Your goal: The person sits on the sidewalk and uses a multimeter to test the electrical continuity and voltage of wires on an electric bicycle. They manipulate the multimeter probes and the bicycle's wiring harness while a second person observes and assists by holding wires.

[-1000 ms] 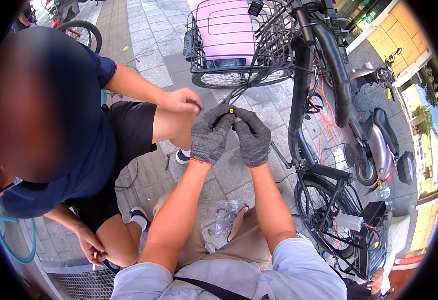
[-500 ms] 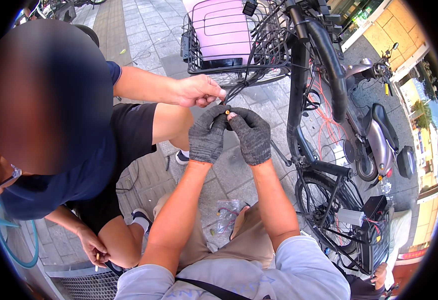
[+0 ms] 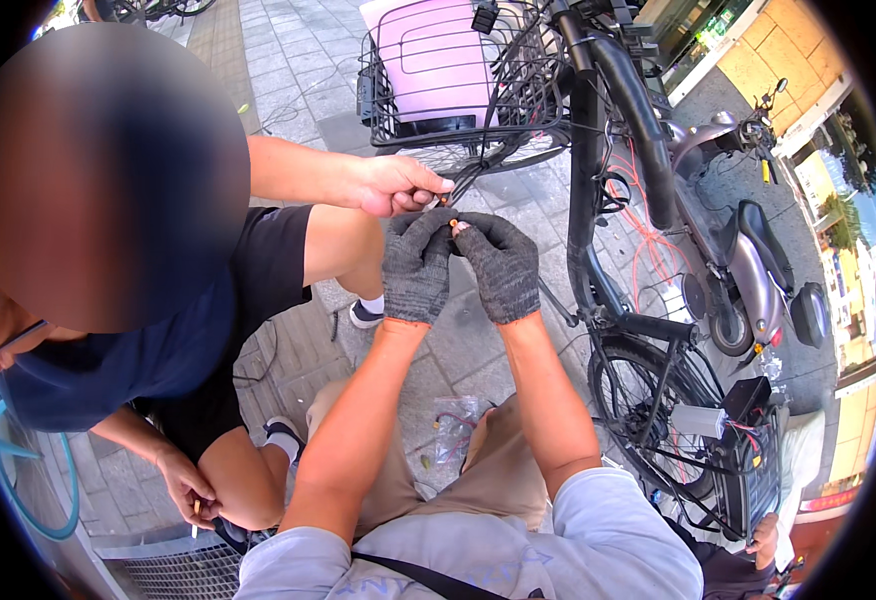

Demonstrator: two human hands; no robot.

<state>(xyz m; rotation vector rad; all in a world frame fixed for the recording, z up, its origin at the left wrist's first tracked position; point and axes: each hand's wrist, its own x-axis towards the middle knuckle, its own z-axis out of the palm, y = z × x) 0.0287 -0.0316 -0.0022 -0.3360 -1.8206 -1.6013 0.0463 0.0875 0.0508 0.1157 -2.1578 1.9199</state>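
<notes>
My left hand and my right hand, both in grey knit gloves, are closed together around a small yellow-orange cable connector. A bare tip of my right thumb presses on it; the rest of it is hidden. Black cables run from the bike basket down to my fingers. Just above my left hand, another person's hand pinches the cables.
The other person crouches at my left, lower hand holding a thin white stick. A black bicycle stands right, a scooter beyond, orange cable between. A clear bag lies between my legs. A hand shows lower right.
The other person's hand has moved right and up from beside my left hand onto the cables. My hands have shifted slightly left, still on the connector.
</notes>
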